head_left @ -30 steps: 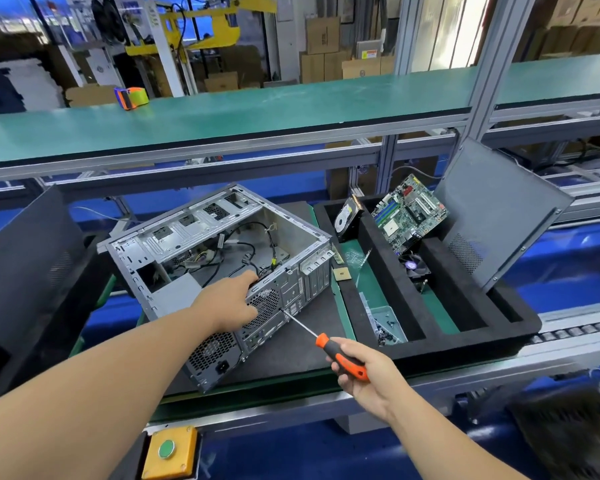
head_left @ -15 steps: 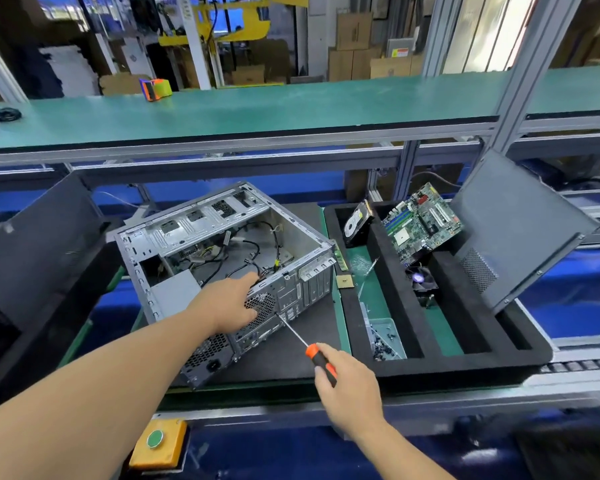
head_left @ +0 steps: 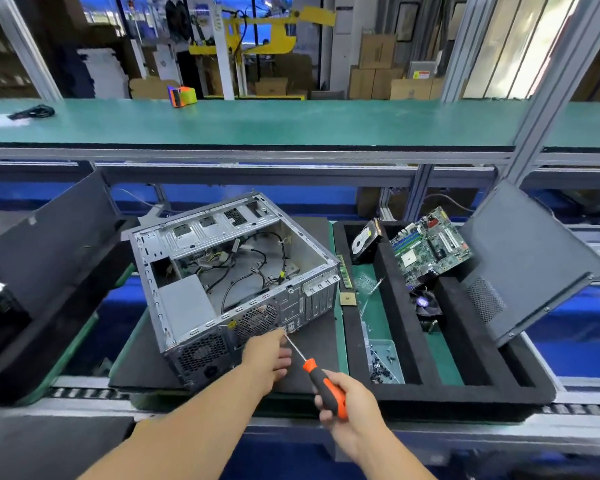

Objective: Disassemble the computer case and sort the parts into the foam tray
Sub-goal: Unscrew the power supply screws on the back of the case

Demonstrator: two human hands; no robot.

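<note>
The open grey computer case [head_left: 222, 271] lies on a dark mat, cables and a power supply inside. My left hand [head_left: 269, 355] sits at the bottom of the case's rear panel, fingertips pinched near the screwdriver's tip; whether it holds a screw is unclear. My right hand [head_left: 347, 407] grips an orange-and-black screwdriver [head_left: 321, 379] whose shaft points up-left at the rear panel. To the right, the black foam tray [head_left: 388, 306] holds a hard drive [head_left: 364, 240], a motherboard [head_left: 430, 247], a cooler fan [head_left: 425, 303] and a clear box of screws [head_left: 383, 362].
A dark side panel [head_left: 527, 261] leans on the tray's right end. A RAM stick [head_left: 346, 275] and a CPU chip [head_left: 348, 299] lie between case and tray. Another black tray with a panel [head_left: 49, 244] stands at left. A green shelf [head_left: 291, 123] runs overhead behind.
My left hand has come off the case's top rear edge and dropped to the bottom of the rear panel by the screwdriver tip. The right hand drew back slightly.
</note>
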